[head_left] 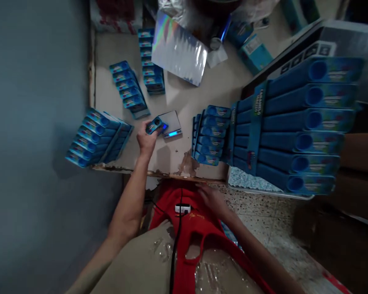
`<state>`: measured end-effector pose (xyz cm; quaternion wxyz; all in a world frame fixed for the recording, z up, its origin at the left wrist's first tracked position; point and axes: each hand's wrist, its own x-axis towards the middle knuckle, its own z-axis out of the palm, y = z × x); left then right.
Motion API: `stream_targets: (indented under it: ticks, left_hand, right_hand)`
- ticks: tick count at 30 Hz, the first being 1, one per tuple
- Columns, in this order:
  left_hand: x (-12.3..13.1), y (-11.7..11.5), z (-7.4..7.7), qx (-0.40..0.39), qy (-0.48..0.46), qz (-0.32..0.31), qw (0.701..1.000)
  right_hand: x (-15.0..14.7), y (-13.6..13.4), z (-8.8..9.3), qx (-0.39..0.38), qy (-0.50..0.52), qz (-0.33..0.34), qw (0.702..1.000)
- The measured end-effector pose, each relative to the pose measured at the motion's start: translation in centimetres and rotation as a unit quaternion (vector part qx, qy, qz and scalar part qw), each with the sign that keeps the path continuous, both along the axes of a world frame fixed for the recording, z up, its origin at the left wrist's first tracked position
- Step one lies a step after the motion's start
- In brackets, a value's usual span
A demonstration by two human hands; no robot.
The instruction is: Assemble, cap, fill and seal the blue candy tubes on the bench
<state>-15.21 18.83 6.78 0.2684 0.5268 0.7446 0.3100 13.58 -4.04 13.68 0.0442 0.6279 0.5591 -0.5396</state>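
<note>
My left hand (pixel 146 139) is closed around a small blue box (pixel 154 125) with a dark round opening on its face. The box is held at the left edge of a small digital scale (pixel 171 124) with a lit blue display; whether it touches the scale I cannot tell. Low at the table's front edge, my right hand (pixel 211 197) lies on the red apron (pixel 184 232) with its fingers stretched out, holding nothing.
Rows of blue boxes stand at left (pixel 93 136) and farther back (pixel 130 90). Tall stacked blue boxes (pixel 276 130) fill the right side, over a tray (pixel 248 181) of pale bits. A shiny silver sheet (pixel 179 49) lies behind the scale. A wall (pixel 37 122) borders the left.
</note>
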Motion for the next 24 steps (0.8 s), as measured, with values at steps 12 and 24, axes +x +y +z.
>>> stream_targets:
  ticks: [12,24]
  left_hand:
    - [-6.6,-7.5,-2.4,-0.021,0.018,0.053,0.998]
    - [-7.5,-8.0,-2.8,-0.057,-0.005,0.075,0.996]
  right_hand:
    - [-16.7,18.3,-6.7,0.104,-0.221,0.201,0.949]
    - [-16.7,17.1,-7.4,0.113,-0.267,0.225,0.93]
